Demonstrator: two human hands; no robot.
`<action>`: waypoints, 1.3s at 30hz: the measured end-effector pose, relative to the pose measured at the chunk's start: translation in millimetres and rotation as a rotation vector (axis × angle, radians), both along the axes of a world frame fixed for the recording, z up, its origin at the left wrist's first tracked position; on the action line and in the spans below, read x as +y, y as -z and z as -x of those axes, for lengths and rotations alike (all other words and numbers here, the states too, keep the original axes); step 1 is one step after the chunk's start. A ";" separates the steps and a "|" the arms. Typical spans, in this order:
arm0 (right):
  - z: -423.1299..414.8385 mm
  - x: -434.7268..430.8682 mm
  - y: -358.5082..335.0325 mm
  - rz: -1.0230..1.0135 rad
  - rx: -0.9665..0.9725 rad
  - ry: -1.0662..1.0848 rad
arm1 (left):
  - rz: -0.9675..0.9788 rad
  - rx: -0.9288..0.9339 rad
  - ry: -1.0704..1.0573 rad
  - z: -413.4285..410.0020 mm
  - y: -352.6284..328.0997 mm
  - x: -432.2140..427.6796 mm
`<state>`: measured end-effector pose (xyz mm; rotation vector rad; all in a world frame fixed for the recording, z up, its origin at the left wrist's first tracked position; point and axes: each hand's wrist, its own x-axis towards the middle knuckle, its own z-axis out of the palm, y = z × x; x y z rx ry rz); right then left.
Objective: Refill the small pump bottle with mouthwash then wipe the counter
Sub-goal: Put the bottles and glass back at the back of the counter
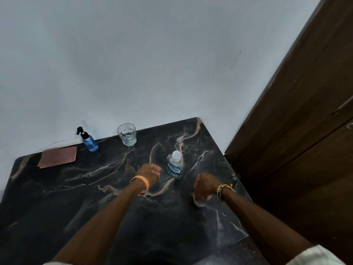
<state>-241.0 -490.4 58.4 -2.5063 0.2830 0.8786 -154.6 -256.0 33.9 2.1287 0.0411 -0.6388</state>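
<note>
Two hands hover over the marble surface [95, 188]; left hand [148, 174] loosely open, empty, beside the "LISTERINE" bottle [174, 167]; right hand [205, 185] curled, contents unclear; pump bottle [89, 141] stands upright at the wall.

I see a pale grey wall [152, 54] behind the dark marble counter [95, 197], and a brown wooden door [305, 111] to the counter's right.

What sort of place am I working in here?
Likely a home bathroom or vanity corner: a dark marble counter against a plain wall, with a mouthwash bottle, a drinking glass and a small pump bottle on it, beside a wooden door.
</note>
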 end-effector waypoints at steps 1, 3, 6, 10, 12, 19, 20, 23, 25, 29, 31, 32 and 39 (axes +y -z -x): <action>-0.6 -4.7 0.6 0.020 -0.034 0.051 | -0.008 -0.007 0.004 0.0 1.2 -1.5; -2.5 -13.9 3.2 0.029 -0.125 0.158 | -0.010 -0.025 -0.002 -0.3 2.5 -5.4; -7.2 -22.2 7.2 -0.031 -0.259 0.260 | 0.010 -0.051 -0.043 -0.6 2.9 -14.8; -16.2 -18.8 8.9 -0.200 -0.345 0.378 | 0.034 -0.079 -0.077 1.6 0.9 -28.5; -21.4 -12.9 10.2 -0.250 -0.365 0.385 | 0.046 -0.078 -0.068 2.2 1.0 -32.9; -31.8 7.3 12.2 -0.344 -0.415 0.321 | 0.055 -0.076 -0.049 1.7 3.5 -35.3; -32.7 9.9 12.1 -0.352 -0.429 0.315 | 0.076 -0.077 -0.048 1.9 2.7 -35.1; -36.5 17.1 12.1 -0.378 -0.455 0.297 | 0.127 -0.063 -0.080 1.8 0.2 -34.1; -38.3 20.9 12.3 -0.384 -0.468 0.261 | 0.160 -0.048 -0.085 2.0 -1.6 -33.0; -39.2 24.3 14.4 -0.382 -0.491 0.251 | 0.199 -0.034 -0.091 2.1 -5.7 -31.5; -39.8 25.2 15.6 -0.384 -0.499 0.253 | 0.229 -0.023 -0.107 2.7 -6.5 -31.6; -40.2 25.8 15.9 -0.384 -0.501 0.250 | 0.244 -0.019 -0.115 3.1 -6.9 -31.7; -50.7 33.1 11.7 -0.366 -0.546 0.242 | 0.367 -0.010 -0.194 -6.2 -12.3 -32.3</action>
